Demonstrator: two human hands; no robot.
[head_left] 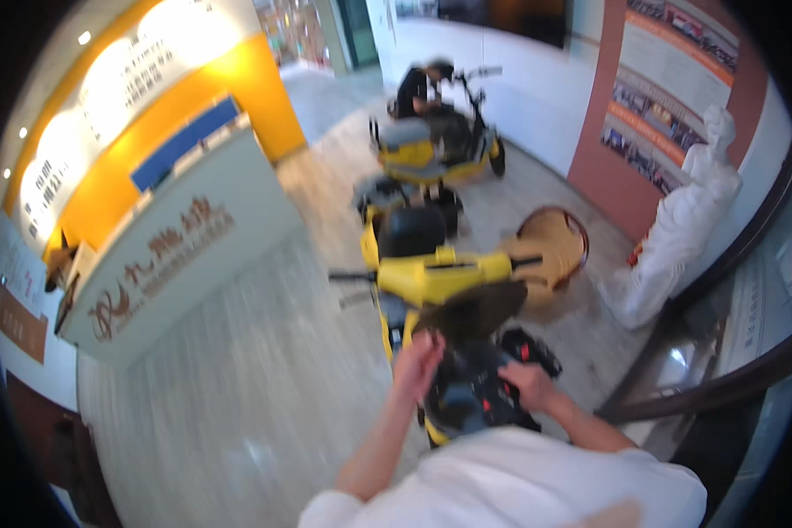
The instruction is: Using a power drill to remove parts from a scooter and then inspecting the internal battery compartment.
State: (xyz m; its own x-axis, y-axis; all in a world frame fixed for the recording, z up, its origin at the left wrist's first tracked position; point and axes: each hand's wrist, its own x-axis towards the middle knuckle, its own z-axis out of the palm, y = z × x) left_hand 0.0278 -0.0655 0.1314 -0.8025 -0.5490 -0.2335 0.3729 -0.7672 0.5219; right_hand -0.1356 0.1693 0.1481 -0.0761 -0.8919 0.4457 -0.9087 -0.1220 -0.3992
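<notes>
Wood-look floor (238, 422) carries a yellow scooter (431, 278) beyond the left hand (418, 365), bunched beside a dark panel (477, 312), perhaps to steady it, and the right hand (530, 385), curled at black-and-red parts (486, 392); whether either pinches anything cannot be told.

At nine o'clock, the pale reception desk (242, 273) carried large brown characters (180, 251) on its front, with a brown emblem (110, 312) at their lower end and a smaller line beneath them. At ten o'clock, dark characters (145, 75) stood in rows on the brightly lit white part of the yellow wall (268, 97). At two o'clock, a poster (664, 92) showed photographs and orange bands, but its small print was too blurred for reading.
</notes>
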